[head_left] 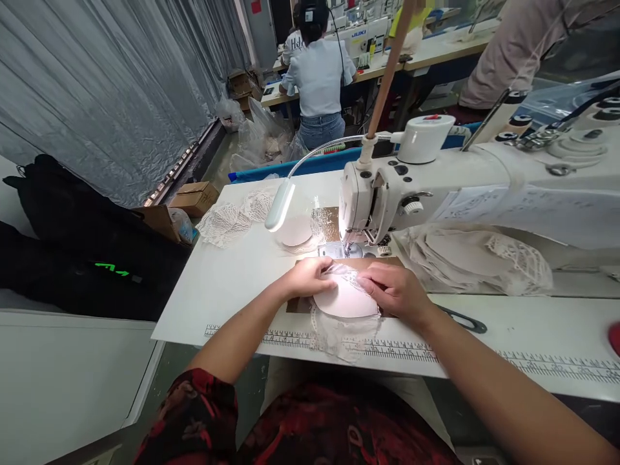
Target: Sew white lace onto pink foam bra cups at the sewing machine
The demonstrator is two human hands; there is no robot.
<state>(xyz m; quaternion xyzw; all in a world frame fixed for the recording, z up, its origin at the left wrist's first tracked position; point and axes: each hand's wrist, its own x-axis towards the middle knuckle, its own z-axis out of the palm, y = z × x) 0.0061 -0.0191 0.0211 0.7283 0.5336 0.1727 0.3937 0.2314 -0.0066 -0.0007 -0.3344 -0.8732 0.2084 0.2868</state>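
Note:
A pale bra cup (345, 302) edged with lace lies in front of the sewing machine's needle and presser foot (347, 249). My left hand (308, 278) grips its upper left edge, thumb on top. My right hand (393, 288) pinches the lace at the upper right edge between thumb and fingers. Loose lace (341, 339) hangs from the cup's lower side over the printed ruler. Beneath the cup is a brown board (296, 306). The lamp (281, 205) on a bent neck lights the spot.
Lace pieces (227, 223) lie at the table's left, and another cup (296, 231) rests behind the needle. A pile of cups (465, 258) fills the space under the machine arm (465, 174). Thread snips (462, 319) lie by my right wrist. A person (317, 81) sits ahead.

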